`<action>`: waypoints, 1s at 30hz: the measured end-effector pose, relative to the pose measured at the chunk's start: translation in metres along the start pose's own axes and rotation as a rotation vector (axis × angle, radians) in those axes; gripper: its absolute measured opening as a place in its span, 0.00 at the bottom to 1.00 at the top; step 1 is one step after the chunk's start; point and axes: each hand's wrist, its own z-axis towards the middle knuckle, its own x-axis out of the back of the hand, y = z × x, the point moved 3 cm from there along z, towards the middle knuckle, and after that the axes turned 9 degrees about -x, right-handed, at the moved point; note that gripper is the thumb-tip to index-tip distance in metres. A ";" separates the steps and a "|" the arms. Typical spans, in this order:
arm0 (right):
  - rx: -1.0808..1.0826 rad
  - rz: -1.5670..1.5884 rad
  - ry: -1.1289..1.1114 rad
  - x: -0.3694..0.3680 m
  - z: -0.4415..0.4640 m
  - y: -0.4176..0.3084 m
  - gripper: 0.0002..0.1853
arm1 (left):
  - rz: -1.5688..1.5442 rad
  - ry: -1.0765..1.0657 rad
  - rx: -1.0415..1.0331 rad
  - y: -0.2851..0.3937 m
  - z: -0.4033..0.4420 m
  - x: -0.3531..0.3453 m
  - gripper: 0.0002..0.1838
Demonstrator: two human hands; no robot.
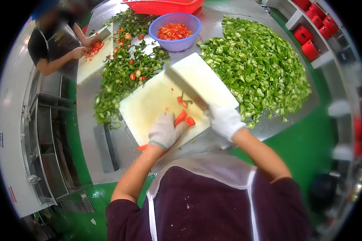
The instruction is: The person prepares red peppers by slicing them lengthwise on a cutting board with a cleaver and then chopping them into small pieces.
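Note:
My right hand (pixel 226 121), in a white knit glove, grips the handle end of a kitchen knife (pixel 185 86). Its broad blade is blurred and reaches away from me over a white cutting board (pixel 149 96). Near the board's front edge, my gloved left hand (pixel 165 129) presses on a red pepper (pixel 180 117), fingers curled, partly hiding it. Right beside those fingers is a red pepper piece (pixel 190 121). Between hand and blade lies a cut pepper top (pixel 184 103) with green stem. Another red bit (pixel 142 148) shows by my left wrist.
Chopped green peppers (pixel 261 64) are heaped right of the board, stems and tops (pixel 128 68) left. Behind stands a blue bowl (pixel 175 45) of red pieces, with a red basket (pixel 165 7) beyond. A grey block (pixel 104 148) lies front left. A co-worker cuts at another board (pixel 88 68).

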 end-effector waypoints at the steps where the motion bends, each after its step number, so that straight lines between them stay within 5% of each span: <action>1: -0.007 0.049 0.052 0.005 -0.008 0.009 0.11 | -0.023 0.076 0.003 0.000 0.007 0.006 0.26; 3: -0.109 -0.007 0.072 0.004 -0.015 0.028 0.11 | -0.066 0.234 0.000 0.002 0.035 0.020 0.27; 6: -0.207 -0.081 0.080 -0.009 -0.024 0.061 0.12 | 0.014 -0.037 -0.031 0.018 0.083 0.022 0.19; 12: -0.280 -0.089 0.033 -0.035 -0.050 0.076 0.11 | 0.147 -0.091 -0.170 0.005 0.133 -0.021 0.16; 16: -0.276 -0.010 0.066 -0.037 -0.047 0.081 0.13 | 0.167 0.221 -0.172 -0.047 0.142 0.025 0.20; 17: -0.275 0.006 0.063 -0.038 -0.049 0.083 0.14 | 0.167 0.381 -0.127 -0.057 0.133 0.055 0.25; 21: -0.325 0.026 0.012 -0.036 -0.047 0.086 0.15 | 0.322 0.409 -0.025 -0.062 0.071 0.112 0.37; 23: -0.319 0.068 0.024 -0.038 -0.046 0.092 0.15 | 0.349 0.402 -0.261 -0.068 0.028 0.073 0.43; 27: -0.366 0.305 0.021 -0.044 -0.047 0.110 0.16 | 0.152 0.068 -0.117 -0.018 -0.067 0.005 0.46; 30: -0.477 0.900 -0.101 -0.050 -0.051 0.109 0.10 | 0.126 0.142 -0.096 -0.019 -0.068 -0.022 0.42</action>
